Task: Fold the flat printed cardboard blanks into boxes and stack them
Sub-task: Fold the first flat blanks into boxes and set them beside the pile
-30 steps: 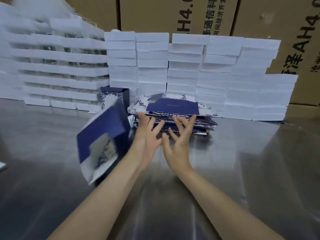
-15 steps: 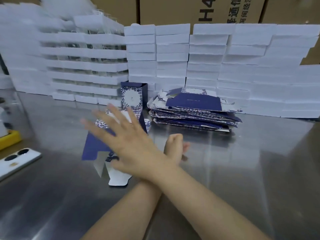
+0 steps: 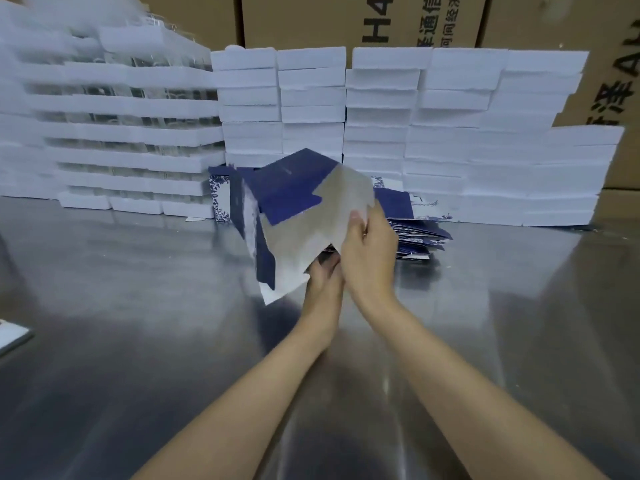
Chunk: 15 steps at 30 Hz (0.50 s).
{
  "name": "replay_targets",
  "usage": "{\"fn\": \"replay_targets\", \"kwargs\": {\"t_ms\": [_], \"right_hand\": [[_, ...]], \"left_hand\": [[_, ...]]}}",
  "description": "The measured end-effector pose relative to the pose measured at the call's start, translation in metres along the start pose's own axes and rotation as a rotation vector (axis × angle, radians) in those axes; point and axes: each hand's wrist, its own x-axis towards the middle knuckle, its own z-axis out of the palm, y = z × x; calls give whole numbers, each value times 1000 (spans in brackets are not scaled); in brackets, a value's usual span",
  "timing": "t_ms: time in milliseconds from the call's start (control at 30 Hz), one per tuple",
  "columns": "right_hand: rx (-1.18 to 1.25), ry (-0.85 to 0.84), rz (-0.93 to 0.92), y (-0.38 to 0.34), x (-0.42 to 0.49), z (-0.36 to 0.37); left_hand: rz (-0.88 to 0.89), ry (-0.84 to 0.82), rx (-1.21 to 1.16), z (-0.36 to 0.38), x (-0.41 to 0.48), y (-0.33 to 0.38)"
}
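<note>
Head view shows both hands holding one blank point(image 3: 294, 216) up just in front of the pile of flat blanks point(image 3: 420, 232): the right hand point(image 3: 369, 252) pinches its grey edge, the left hand point(image 3: 323, 280) grips beneath. Best to square the creases before pressing, because the sheet is motion-blurred and looks floppy.

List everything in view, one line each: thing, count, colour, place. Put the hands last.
cardboard blank: one, navy outside, pale grey inside, held up above the table.
pile of flat blanks: one pile, navy and white, on the table behind the hands.
folded box: one, navy and white print, upright left of the pile.
foam trays: many, white, stacked along the back.
cartons: several, brown, behind the foam.
table: one, steel.
left hand: grips the blank's lower edge.
right hand: grips the blank's right edge.
</note>
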Motion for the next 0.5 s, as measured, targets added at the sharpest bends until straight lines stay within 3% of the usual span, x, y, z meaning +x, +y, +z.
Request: {"fn": "replay_targets", "kwargs": {"t_ms": [67, 200, 367, 500], "right_hand": [[117, 114, 144, 20, -7, -26], [226, 97, 232, 50, -36, -64], [425, -27, 437, 49, -51, -45], [358, 97, 359, 52, -51, -43]], "left_hand": [[-5, -71, -5, 4, -5, -4], [-211, -47, 159, 16, -12, -15], [57, 206, 7, 10, 1, -3], [101, 418, 3, -16, 10, -5]]}}
